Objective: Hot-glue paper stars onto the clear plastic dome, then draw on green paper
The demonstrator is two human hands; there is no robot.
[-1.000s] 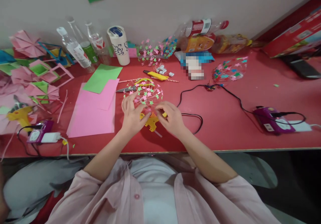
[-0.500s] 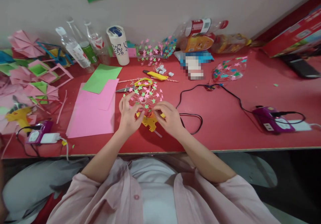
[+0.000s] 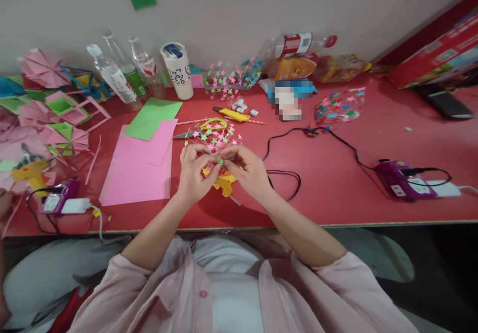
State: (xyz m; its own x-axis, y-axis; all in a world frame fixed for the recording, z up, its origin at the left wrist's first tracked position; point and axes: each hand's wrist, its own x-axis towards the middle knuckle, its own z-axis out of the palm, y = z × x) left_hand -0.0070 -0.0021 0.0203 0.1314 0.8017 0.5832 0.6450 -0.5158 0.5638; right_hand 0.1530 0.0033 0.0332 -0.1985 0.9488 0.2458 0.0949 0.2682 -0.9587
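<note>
My left hand [image 3: 197, 171] and my right hand [image 3: 246, 171] meet at the middle of the table, fingers closed in a pinch. Between their fingertips shows a small green star [image 3: 220, 160]. Whether it is loose or stuck to something is hard to make out. Right behind the fingers lies a clear plastic piece dotted with pink and green stars [image 3: 213, 136], partly covered by my hands. Beneath them a yellow glue gun [image 3: 224, 184] rests on the table. Scissors with yellow handles [image 3: 213, 123] lie just beyond the starred piece.
Pink sheets [image 3: 136, 171] and a green sheet [image 3: 153, 119] lie at left. A yellow cutter [image 3: 234, 115], a tumbler [image 3: 177, 71] and several bottles stand or lie behind. A black cable [image 3: 284, 128] runs right to a purple power strip [image 3: 401, 178]. Another person's hand [image 3: 5, 202] shows at far left.
My hands have come closer together, the right one moving left until the fingertips meet. The green star now shows between them. Another person's hand has come into view at far left.
</note>
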